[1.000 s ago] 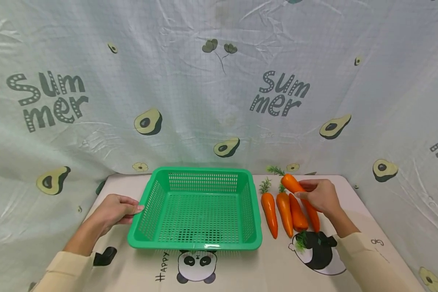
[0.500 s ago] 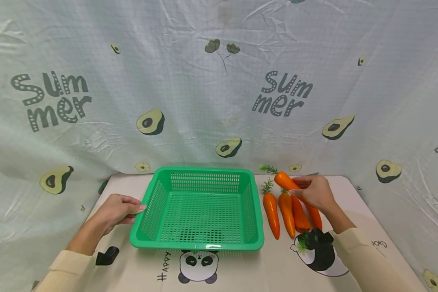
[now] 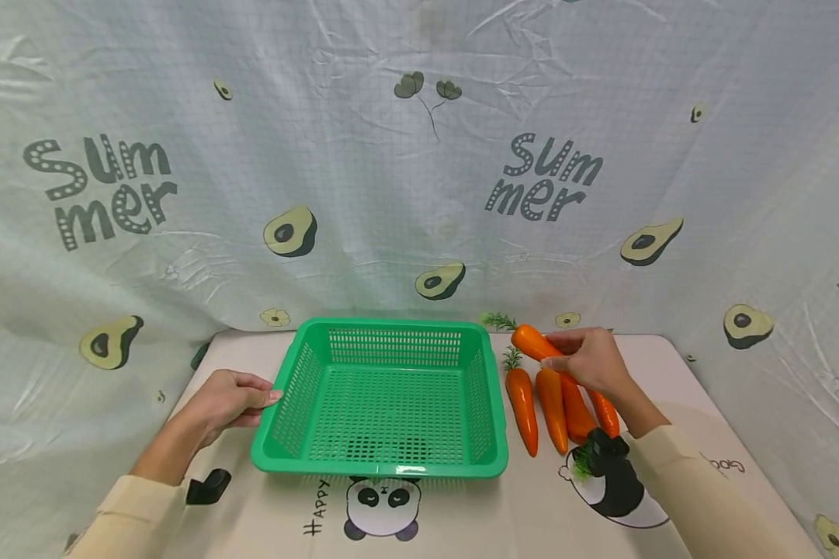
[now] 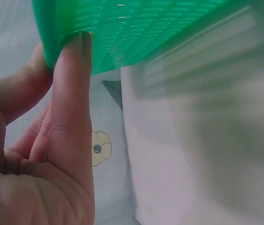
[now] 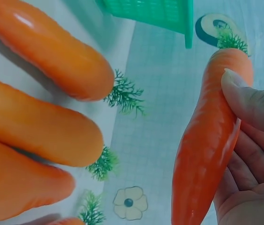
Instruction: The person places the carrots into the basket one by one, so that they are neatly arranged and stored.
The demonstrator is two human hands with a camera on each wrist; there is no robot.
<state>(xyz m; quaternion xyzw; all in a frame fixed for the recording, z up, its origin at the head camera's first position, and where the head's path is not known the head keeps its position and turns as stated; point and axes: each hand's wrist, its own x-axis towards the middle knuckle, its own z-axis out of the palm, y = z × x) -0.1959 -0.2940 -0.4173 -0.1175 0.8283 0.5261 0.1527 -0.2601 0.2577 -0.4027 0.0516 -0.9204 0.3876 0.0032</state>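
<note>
In the head view my right hand [image 3: 590, 361] holds an orange carrot [image 3: 533, 341] with a green leafy top, raised over the table. The right wrist view shows thumb and fingers pinching this carrot [image 5: 202, 136] near its thick end, its tip pointing down. Beneath it several more carrots [image 3: 521, 404] lie side by side, partly covered by the held one. At the left, my left hand [image 3: 227, 400] grips the side rim of a green plastic basket [image 3: 454, 470]. Up close, the left wrist view has thumb and fingers on either side of the basket wall [image 4: 122, 28].
The basket's perforated floor [image 3: 391, 411] is bare. A pale table [image 3: 475, 520] with panda prints carries everything. Behind it and at both sides hangs a whitish curtain [image 3: 363, 194] with avocado prints. Small black objects [image 3: 208, 487] show below each wrist.
My right hand has moved left with the carrot, toward the basket, so its leafy end is now close to the basket's right rim. The left hand keeps its grip on the basket.
</note>
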